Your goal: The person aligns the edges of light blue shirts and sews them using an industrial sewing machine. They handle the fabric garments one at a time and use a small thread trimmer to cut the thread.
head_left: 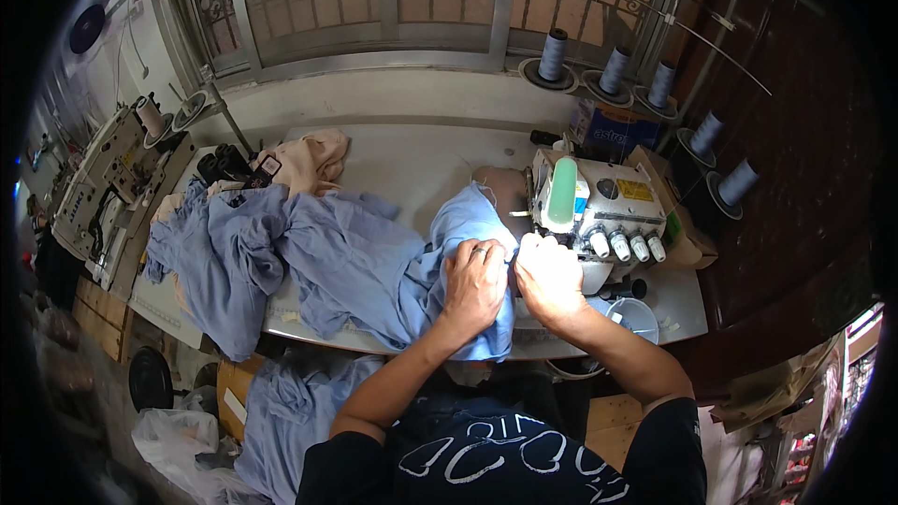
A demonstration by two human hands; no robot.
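Observation:
A light blue garment [351,243] stretches across the white sewing table, its right end bunched up against an overlock machine [613,189]. My left hand [475,282] lies on that end with its fingers curled into the cloth. Just to its right, my right hand [549,279] is closed at the cloth's edge, right in front of the machine's needle area under a bright lamp. The fingertips of the right hand and the needle itself are hard to make out. A green cover piece [562,192] stands on the machine's left side.
Blue thread cones [613,72] stand behind and right of the machine. A clear plastic cup [634,318] sits by its front. Beige cloth [313,159] lies behind the garment's left part. Another sewing machine [108,187] is at far left. More blue cloth [281,421] hangs below the table's edge.

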